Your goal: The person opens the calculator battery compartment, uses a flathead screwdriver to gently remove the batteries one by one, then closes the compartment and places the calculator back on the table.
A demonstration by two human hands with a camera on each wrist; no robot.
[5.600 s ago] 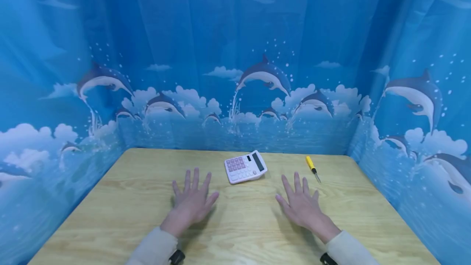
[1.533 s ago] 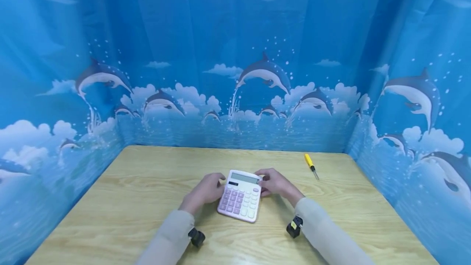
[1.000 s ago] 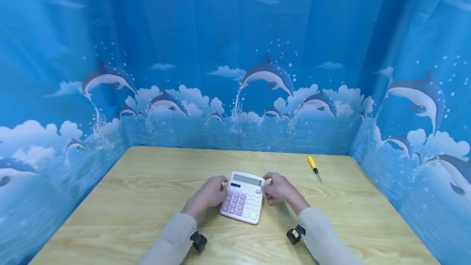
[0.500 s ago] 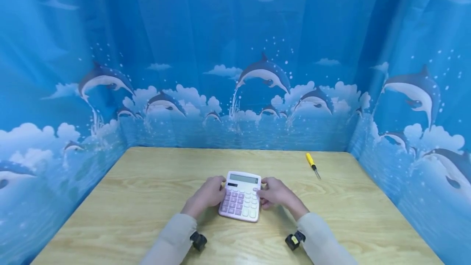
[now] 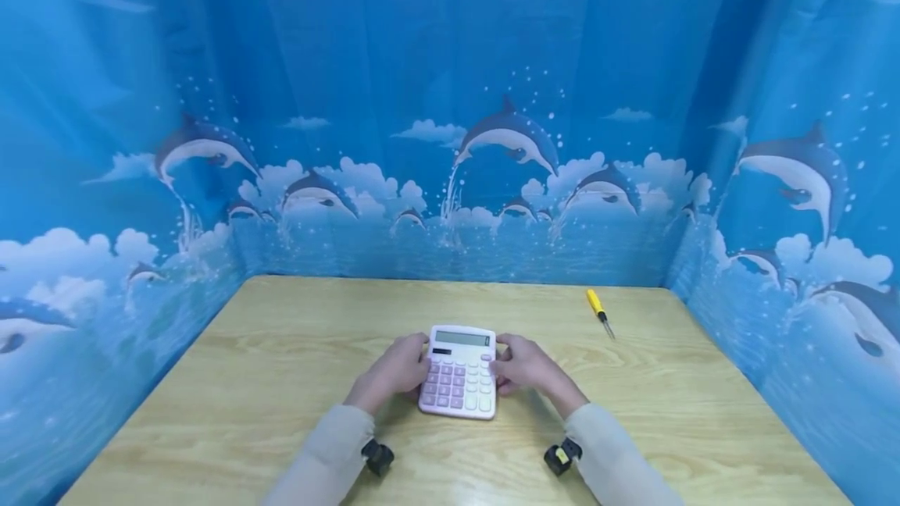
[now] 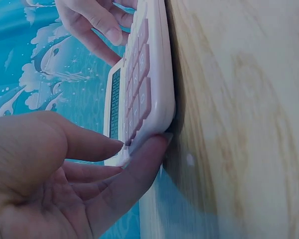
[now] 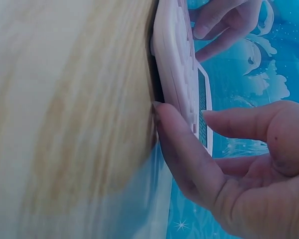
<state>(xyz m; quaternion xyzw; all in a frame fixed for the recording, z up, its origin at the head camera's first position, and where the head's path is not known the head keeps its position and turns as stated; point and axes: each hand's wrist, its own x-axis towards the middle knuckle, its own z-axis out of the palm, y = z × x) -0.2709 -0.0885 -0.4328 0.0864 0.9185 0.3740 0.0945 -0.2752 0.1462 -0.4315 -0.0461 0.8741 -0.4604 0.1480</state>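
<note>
A white calculator with pink number keys [image 5: 456, 372] lies face up in the head view, its screen edge away from me. My left hand [image 5: 395, 369] pinches its left side, thumb over the top edge and fingers along the side. On the opposite side my right hand [image 5: 529, 369] grips in the same way, thumb above the face. In the left wrist view, the left fingertips [image 6: 154, 149] curl at the calculator's lower edge, close to the tabletop. Right fingertips [image 7: 164, 114] touch the rim's lower edge in the right wrist view. The calculator's underside is hidden.
A screwdriver with a yellow handle [image 5: 596, 302] lies at the back right of the wooden table [image 5: 295, 334]. A blue curtain with printed dolphins [image 5: 450, 100] surrounds the table's back and sides. Black wrist cameras [image 5: 378, 457] sit under both sleeves.
Earlier both hands lay spread beside the calculator, which sat farther back and angled. Now both hold it, nearer and squared to me. Over the last second it has turned slightly straighter.
</note>
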